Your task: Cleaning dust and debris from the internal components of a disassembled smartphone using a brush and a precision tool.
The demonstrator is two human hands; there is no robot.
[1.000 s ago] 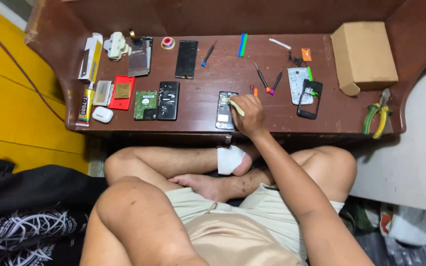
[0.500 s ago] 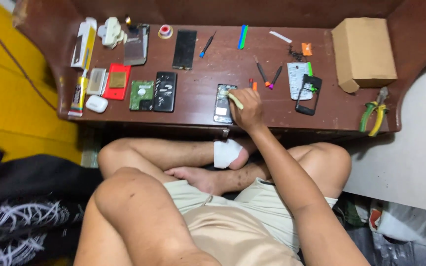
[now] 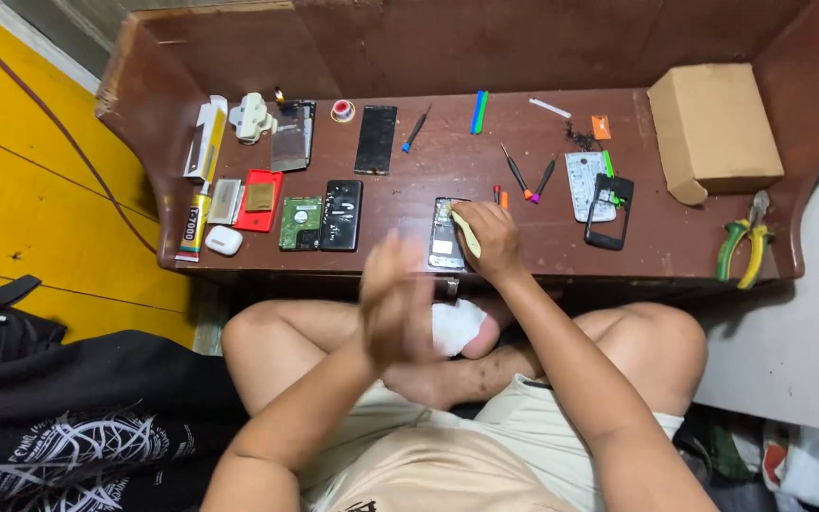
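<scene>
We see the opened phone [image 3: 447, 232] partly done: right hand [image 3: 493, 242] holds a yellow pick [image 3: 467, 233] on it; left hand [image 3: 392, 303] blurred, open, holding nothing. Back not refitted.

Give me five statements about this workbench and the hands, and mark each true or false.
1. The right hand rests on an opened phone. True.
2. The left hand lies flat on the table. False: it is raised above the lap, blurred.
3. A cardboard box sits at the table's right end. True.
4. The pliers have red handles. False: green and yellow.
5. The right hand holds a pale yellow tool. True.
</scene>
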